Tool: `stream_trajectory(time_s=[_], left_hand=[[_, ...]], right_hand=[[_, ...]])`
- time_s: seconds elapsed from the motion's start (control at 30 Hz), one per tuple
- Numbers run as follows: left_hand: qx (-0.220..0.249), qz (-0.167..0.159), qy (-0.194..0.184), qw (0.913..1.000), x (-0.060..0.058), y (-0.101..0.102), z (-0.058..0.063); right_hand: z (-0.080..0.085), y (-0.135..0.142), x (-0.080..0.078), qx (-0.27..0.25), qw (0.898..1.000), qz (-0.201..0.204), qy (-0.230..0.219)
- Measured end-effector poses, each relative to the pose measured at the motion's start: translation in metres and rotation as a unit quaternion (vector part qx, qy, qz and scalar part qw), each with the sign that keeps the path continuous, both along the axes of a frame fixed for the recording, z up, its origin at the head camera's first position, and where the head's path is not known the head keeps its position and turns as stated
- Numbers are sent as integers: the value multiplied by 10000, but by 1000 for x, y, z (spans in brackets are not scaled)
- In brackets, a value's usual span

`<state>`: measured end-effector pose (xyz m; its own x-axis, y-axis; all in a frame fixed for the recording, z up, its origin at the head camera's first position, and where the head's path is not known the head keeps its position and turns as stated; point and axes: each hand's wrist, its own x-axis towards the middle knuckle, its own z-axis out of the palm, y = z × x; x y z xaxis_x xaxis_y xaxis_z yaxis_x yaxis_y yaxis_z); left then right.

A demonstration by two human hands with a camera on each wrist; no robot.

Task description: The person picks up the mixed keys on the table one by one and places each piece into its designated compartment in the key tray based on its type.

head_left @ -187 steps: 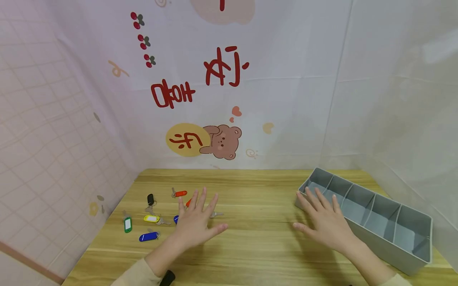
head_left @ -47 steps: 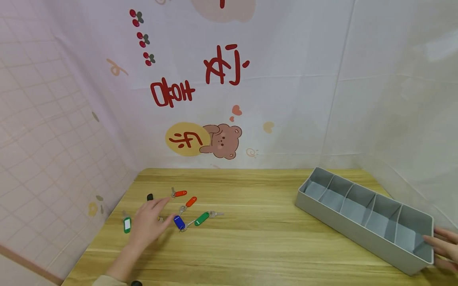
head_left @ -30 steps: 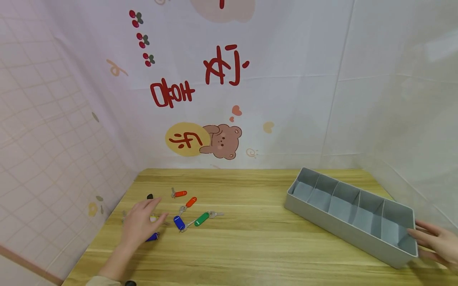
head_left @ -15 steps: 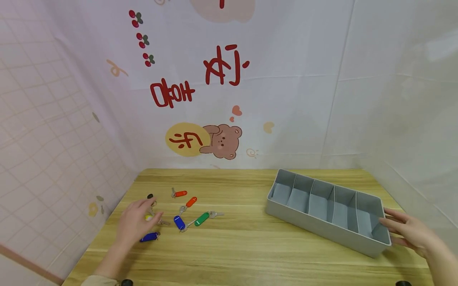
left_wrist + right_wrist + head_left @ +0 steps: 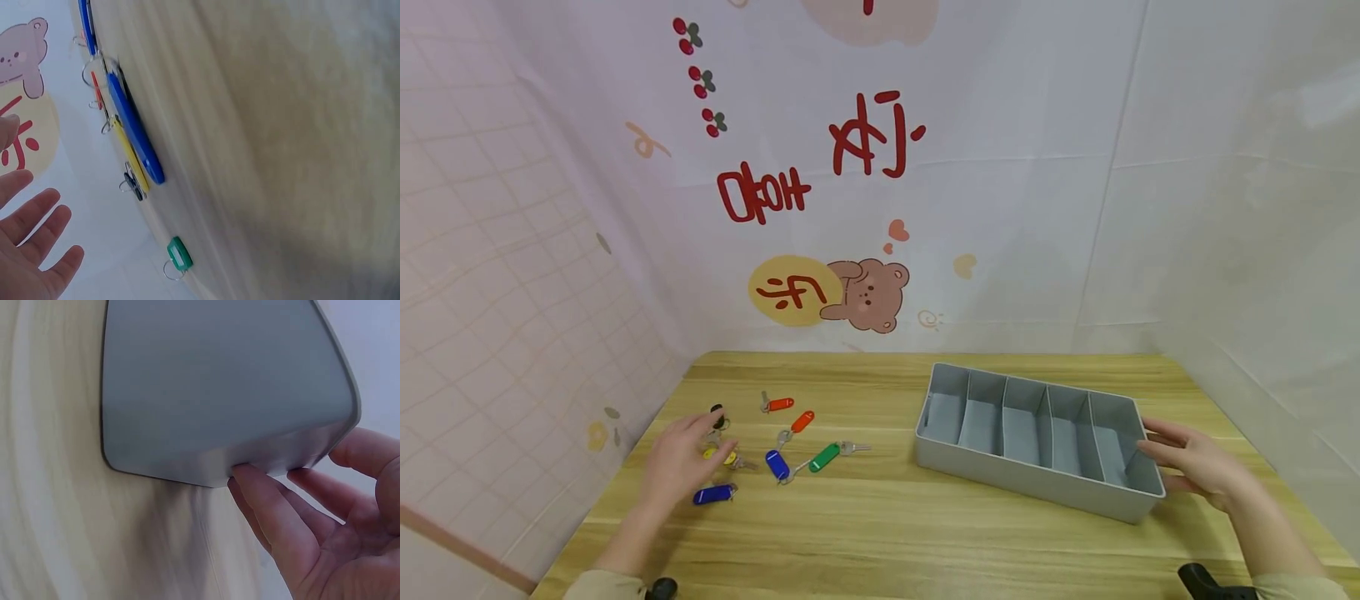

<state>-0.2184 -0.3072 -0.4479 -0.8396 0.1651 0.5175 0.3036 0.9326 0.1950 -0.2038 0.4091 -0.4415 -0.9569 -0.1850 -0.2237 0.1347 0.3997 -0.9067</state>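
In the head view my left hand [image 5: 677,462] hovers at the left of the table over several keys with coloured tags. Its fingers are spread and hold nothing. Beneath or beside it lie a black tag [image 5: 718,414], a partly covered yellow tag [image 5: 727,457] and a blue tag [image 5: 713,494]. The left wrist view shows a green tag [image 5: 180,253], which the hand hides from the head camera. My right hand [image 5: 1198,462] grips the right end of a grey divided box [image 5: 1037,483]. One digit reaches over its rim; other fingertips [image 5: 247,472] press the outer wall.
Right of my left hand lie two red tags [image 5: 780,404] [image 5: 802,422], another blue tag [image 5: 777,465] and a green tag [image 5: 825,457], all with keys. The wooden table [image 5: 880,542] ends at a printed white curtain [image 5: 1000,183] behind and at both sides.
With my right hand at its end, the grey box has slid left to mid-right of the table and turned slightly. My left hand has drifted a little left above the tags.
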Motion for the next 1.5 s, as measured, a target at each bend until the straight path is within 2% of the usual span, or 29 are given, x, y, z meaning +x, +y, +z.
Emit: stream_trajectory(time_s=[0.17, 0.37, 0.6, 0.87, 1.17, 1.33, 1.5], left_hand=[[133, 54, -180, 9997, -1, -6, 3], [369, -96, -371, 9986, -2, -15, 8], [577, -156, -771, 9952, -4, -27, 10], [823, -292, -703, 9937, -6, -37, 7], [1280, -31, -1524, 9800, -4, -50, 9], [1511, 83, -1745, 9730, -6, -62, 7], [1741, 347, -2016, 9633, -5, -71, 9]], right_hand=[[2, -15, -5, 16, 10000, 80, 25], [4, -31, -10, 138, 9999, 43, 78], [4, -44, -15, 113, 9998, 110, 132], [5, -57, -19, -21, 9997, 205, 147], [6, -67, -21, -109, 9993, 316, 158], [5, -69, -22, -106, 9993, 327, 111], [4, -70, -22, -143, 9992, 360, 116]])
